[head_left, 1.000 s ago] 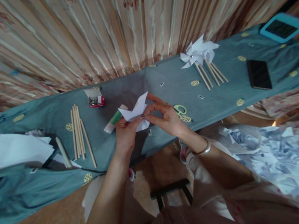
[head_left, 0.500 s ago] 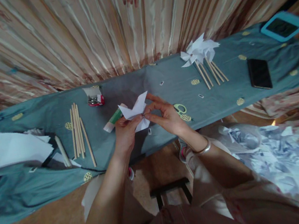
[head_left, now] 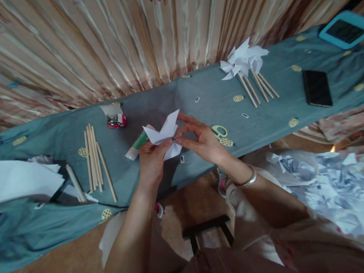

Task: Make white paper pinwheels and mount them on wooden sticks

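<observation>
A white paper pinwheel (head_left: pixel 164 133) is held between both hands over the middle of the table. My left hand (head_left: pixel 151 159) grips its near left side, thumb on the centre. The fingertips of my right hand (head_left: pixel 202 141) are pinched at the pinwheel's centre, where something small and dark shows; I cannot make out what it is. Behind my left hand lies a green and white tube (head_left: pixel 136 146). Beside my right hand are scissors with pale green handles (head_left: pixel 219 132), their blades partly hidden by the hand.
Wooden sticks (head_left: pixel 93 158), white paper sheets (head_left: pixel 21 179) and a small red box of metal pieces (head_left: pixel 116 120) lie to the left. Finished pinwheels on sticks (head_left: pixel 242 60), a black phone (head_left: pixel 317 88) and a blue-framed device (head_left: pixel 347 29) are to the right. A bag of paper scraps (head_left: pixel 338 194) stands below.
Both hands keep nearly the same hold on the pinwheel, with only a very slight shift of the fingers. The view has moved a little.
</observation>
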The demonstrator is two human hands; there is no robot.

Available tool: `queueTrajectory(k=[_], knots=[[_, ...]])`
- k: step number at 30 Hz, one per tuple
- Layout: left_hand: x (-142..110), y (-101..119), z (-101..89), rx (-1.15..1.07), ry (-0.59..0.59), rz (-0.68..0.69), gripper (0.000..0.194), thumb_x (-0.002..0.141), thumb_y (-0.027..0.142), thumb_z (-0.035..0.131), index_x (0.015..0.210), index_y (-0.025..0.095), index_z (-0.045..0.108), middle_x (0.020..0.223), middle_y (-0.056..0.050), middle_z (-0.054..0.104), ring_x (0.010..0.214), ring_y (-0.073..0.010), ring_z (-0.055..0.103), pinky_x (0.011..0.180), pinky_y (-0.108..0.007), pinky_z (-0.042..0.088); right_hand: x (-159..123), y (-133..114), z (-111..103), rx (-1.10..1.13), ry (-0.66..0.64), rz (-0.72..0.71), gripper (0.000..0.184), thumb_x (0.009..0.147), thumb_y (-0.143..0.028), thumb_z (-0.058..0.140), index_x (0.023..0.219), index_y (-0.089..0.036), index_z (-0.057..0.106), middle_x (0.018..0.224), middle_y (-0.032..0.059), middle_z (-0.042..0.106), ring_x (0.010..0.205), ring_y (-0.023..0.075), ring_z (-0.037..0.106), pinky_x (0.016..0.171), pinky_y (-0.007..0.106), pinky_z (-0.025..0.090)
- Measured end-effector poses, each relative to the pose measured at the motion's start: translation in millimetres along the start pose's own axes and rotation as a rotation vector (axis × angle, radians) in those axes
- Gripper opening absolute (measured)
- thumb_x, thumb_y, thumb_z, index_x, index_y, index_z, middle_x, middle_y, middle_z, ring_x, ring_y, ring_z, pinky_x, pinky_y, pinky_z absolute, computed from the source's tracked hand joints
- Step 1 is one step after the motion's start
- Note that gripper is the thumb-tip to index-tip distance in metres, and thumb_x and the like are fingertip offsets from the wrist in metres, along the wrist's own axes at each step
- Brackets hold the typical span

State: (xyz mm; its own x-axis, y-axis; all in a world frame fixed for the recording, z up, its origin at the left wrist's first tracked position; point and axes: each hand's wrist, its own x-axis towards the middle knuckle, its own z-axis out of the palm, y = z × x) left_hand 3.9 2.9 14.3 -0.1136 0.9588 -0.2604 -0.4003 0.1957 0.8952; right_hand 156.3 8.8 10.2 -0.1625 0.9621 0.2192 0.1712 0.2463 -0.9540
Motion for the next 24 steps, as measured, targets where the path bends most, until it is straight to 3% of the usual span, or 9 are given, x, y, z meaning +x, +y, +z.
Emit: queueTrajectory(k=[9, 24], knots=[[-2.4, 4.4, 1.1, -0.03, -0.038, -0.02, 0.025, 0.047, 0.023, 0.088, 0.068, 0.017, 0.077, 0.072, -0.001, 0.076, 0.064, -0.013, 0.066, 0.068, -0.025, 0.052, 1.3, 4.0, 4.2, 0.023, 0.033, 0.022, 0.013, 0.082, -0.037, 0.071, 0.082, -0.024, 0.072, 0.138, 0.0058, 0.062, 0.139, 0.0247, 0.047, 0.118, 0.045, 0.032], [-1.5, 2.2, -1.2, 0.014, -0.076, 0.033, 0.027, 0.053, 0.029, 0.09, 0.075, 0.018, 0.078, 0.078, -0.002, 0.077, 0.068, -0.0137, 0.068, 0.071, -0.026, 0.053, -1.9, -4.3, 5.2, -0.049, 0.082, -0.005, 0.01, 0.082, -0.033, 0.07, 0.084, -0.023, 0.071, 0.138, 0.0058, 0.06, 0.138, 0.024, 0.048, 0.118, 0.044, 0.03]])
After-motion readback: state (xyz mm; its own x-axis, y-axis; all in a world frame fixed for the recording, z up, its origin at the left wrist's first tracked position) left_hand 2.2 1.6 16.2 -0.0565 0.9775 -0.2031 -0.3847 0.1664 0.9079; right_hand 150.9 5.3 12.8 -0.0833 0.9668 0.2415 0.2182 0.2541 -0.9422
